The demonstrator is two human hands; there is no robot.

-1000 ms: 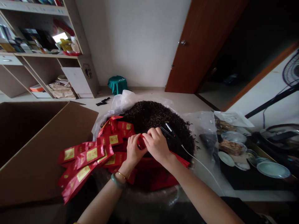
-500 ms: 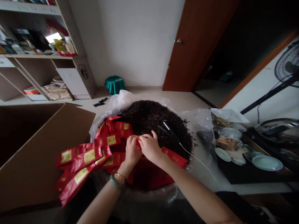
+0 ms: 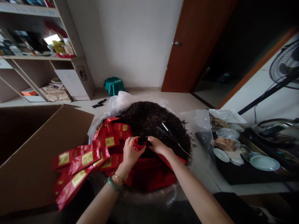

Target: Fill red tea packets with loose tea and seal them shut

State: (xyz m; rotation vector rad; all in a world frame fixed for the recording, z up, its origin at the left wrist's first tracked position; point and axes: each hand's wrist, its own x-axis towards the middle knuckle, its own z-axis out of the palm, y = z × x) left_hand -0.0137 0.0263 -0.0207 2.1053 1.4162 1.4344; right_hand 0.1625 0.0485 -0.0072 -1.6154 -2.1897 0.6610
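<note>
My left hand (image 3: 130, 152), with a jade-green bangle and a gold bracelet on its wrist, is closed around a small red pouch (image 3: 136, 144) whose mouth is open upward. My right hand (image 3: 157, 145) is closed on a dark clump of dried tea leaves (image 3: 142, 140) at the mouth of that pouch. Behind both hands lies a large heap of dark tea leaves (image 3: 151, 115) in a round container lined with clear plastic. On the heap, right of my hands, rests a black sealing tool (image 3: 170, 133) with a white strip and a cord. Filled red packets (image 3: 109, 142) are piled left of my hands.
A big cardboard box (image 3: 58, 149) stands open at the left. To the right a dark tray (image 3: 235, 174) carries dishes (image 3: 263, 163) and bags. A shelf unit (image 3: 77, 77), a teal-covered stool (image 3: 114, 86), a brown door (image 3: 173, 62) and a fan (image 3: 286, 67) are farther off.
Earlier both hands were together at the pouch's top. Now the pouch mouth is open in my left hand, and my right hand has moved slightly right with dark tea leaves in its fingers.
</note>
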